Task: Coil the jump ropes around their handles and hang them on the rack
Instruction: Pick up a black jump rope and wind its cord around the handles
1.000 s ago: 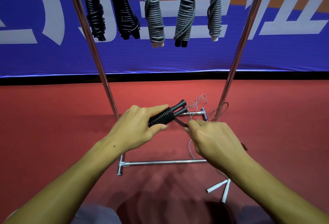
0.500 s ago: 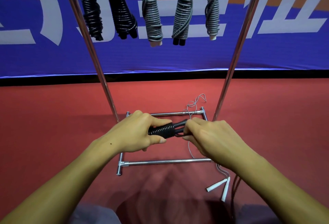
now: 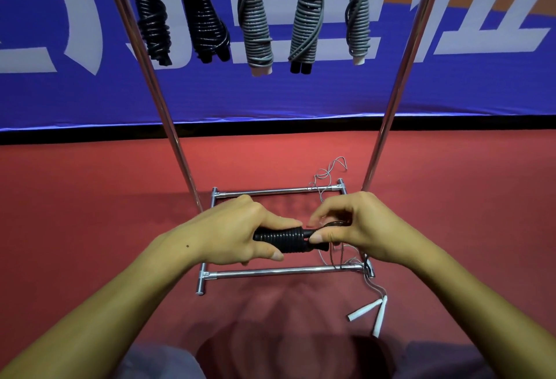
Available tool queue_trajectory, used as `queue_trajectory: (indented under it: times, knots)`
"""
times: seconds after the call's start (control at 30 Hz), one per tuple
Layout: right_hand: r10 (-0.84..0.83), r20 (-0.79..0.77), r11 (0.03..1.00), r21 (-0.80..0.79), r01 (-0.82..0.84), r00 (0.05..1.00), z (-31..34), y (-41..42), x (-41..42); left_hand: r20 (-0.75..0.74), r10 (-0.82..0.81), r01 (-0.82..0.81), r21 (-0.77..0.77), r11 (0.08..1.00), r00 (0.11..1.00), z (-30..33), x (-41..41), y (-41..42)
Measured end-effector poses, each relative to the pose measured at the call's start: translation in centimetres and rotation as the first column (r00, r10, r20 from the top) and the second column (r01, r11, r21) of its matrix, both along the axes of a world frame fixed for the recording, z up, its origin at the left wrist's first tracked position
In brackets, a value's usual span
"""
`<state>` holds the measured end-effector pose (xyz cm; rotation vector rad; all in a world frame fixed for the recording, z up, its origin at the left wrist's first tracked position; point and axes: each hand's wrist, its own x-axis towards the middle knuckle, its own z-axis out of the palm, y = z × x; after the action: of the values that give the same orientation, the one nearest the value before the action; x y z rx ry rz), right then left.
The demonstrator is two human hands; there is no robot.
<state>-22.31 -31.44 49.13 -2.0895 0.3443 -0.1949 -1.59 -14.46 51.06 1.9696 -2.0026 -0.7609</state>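
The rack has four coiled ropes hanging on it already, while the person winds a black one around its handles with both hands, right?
Not quite: the head view shows five coiled ropes hanging on the rack, not four. The rest holds: left hand and right hand wind the black rope.

Well beyond the hands, behind the rack, a blue banner with an orange band along its top carries very large white characters. Only their lower parts fall inside the view: broad strokes and bars up and to the left of the hands, a block with horizontal bars straight ahead, and slanted strokes on a long bar up and to the right. The hanging ropes also cover parts of them, so no character can be read for certain. No other text, label, brand or number can be made out anywhere.
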Motion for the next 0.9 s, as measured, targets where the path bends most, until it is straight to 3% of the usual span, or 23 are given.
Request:
queue_trajectory:
  times: [0.27,0.47,0.67,0.77,0.9]
  knots:
    - [0.095,-0.056,0.988,0.124,-0.088,0.994,0.0,0.4,-0.1,0.05,-0.103,0.1,0.052,0.994,0.993,0.6,-0.7,0.2]
    - [0.07,-0.004,0.988,0.137,-0.069,0.998,0.2,-0.1,-0.2,-0.064,-0.105,0.109,0.052,0.993,0.992,1.2,-0.4,0.7]
    - [0.036,-0.073,0.903,0.431,-0.001,0.997,-0.2,-0.4,-0.2,-0.13,-0.043,0.046,0.019,0.999,0.991,1.1,-0.6,1.0]
    - [0.036,-0.099,0.836,0.548,0.025,0.994,-0.5,-0.6,-0.3,-0.267,0.024,-0.014,0.041,0.999,0.963,1.3,-0.6,1.3]
    - [0.08,-0.076,0.74,0.672,-0.008,0.994,-1.2,-0.8,-0.3,-0.395,-0.009,0.016,0.015,1.0,0.919,2.3,-0.8,1.5]
